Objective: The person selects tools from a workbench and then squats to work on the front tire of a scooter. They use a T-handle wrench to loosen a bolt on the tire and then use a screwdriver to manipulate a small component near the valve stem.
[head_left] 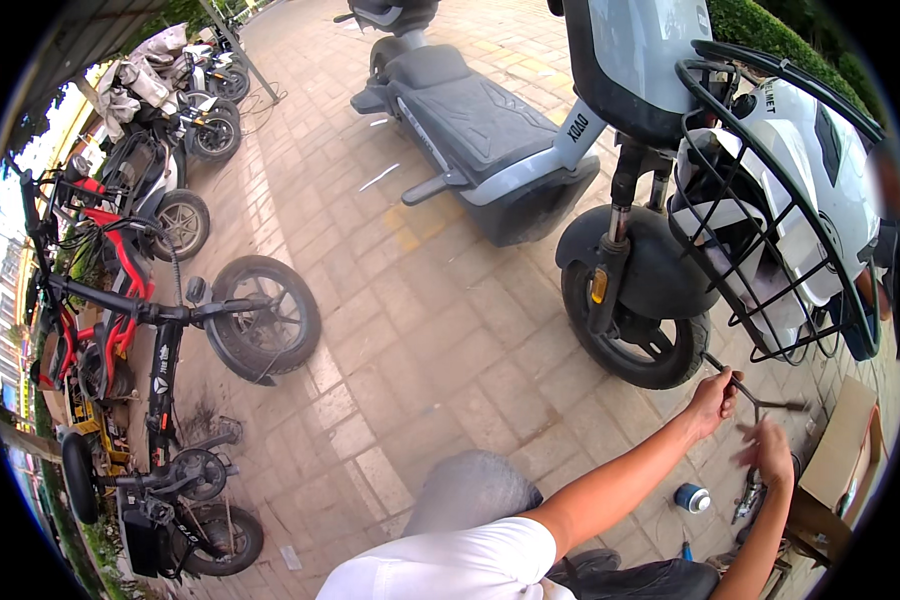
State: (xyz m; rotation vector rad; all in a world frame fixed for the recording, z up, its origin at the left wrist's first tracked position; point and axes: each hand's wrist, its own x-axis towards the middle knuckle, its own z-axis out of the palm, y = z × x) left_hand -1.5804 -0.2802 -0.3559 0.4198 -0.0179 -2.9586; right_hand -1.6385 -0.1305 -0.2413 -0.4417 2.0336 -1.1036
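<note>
My left hand (712, 402) is closed around one arm of a dark Y-shaped wrench (755, 396). That arm's end reaches to the edge of the front tyre (675, 366) of a grey scooter; I cannot tell whether it touches. Another arm points right, away from the wheel. Just below the wrench is my right hand (767, 452), raised and smeared by motion, so its fingers and any contact with the third arm cannot be made out. A black wire basket (770, 250) on the scooter's front holds a white helmet (800, 150) and pale cloth.
A small blue can (692, 499) and metal tools (748, 497) lie on the paving beside a cardboard box (840, 455). Another scooter (470, 110) stands ahead. On the left are a black folding bike (160, 375), a red bike (120, 250) and several parked scooters.
</note>
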